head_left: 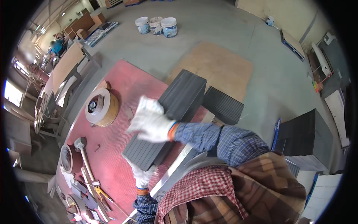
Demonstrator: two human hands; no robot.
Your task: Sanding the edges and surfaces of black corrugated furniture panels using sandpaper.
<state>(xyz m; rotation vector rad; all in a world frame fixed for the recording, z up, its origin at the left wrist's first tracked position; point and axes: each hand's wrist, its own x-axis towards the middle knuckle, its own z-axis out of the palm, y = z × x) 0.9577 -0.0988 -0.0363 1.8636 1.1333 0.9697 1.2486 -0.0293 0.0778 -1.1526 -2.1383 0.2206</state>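
Note:
A long stack of dark grey grooved panels [145,151] lies slantwise across the red table. My left hand [141,175], in a white knitted glove, grips its near lower end, with some fingers hidden behind the panels. My right hand [151,121], gloved too and blurred, is over the top of the stack with its fingers spread. I cannot tell whether it touches the surface. A checked blue sleeve [238,143] covers my right arm, which reaches across the stack's right side.
On the red table [123,89] are a wide tape roll [102,107], a mallet [85,155] and several tools at the lower left. More grooved panels [223,104] stand beyond the table's right edge. Dark stacked panels [304,140] sit at right. Three buckets [156,26] stand on the floor.

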